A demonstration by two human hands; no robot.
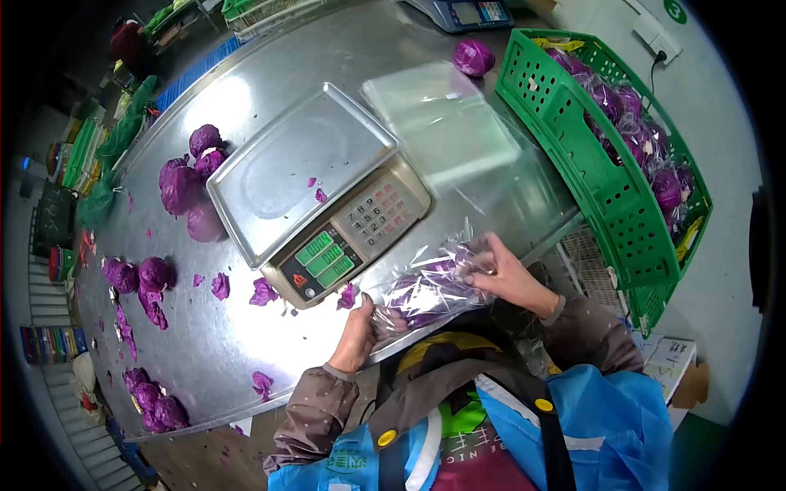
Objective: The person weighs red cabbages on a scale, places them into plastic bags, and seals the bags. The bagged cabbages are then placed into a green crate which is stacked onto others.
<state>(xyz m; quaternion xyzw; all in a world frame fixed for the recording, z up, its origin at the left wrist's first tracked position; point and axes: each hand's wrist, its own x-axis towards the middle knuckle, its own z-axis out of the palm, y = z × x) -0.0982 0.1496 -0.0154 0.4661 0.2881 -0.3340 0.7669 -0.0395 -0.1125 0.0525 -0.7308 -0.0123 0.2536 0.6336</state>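
Note:
Close to my body, at the table's near edge, is a red cabbage in a clear plastic bag (426,296). My left hand (359,331) grips the bag's left end, its fingers partly hidden by the plastic. On the other side, my right hand (509,277) pinches the crinkled film with bent fingers. Just beyond the bag stands a weighing scale (381,217) with a lit green display and a bare metal pan (303,168), on which small purple leaf scraps lie.
A stack of flat clear bags (442,123) lies right of the scale, near a loose cabbage (473,58). Bagged cabbages fill a green crate (565,135) at the right. Several cabbages (180,190) and leaf scraps lie left. A second scale (467,12) stands at the back.

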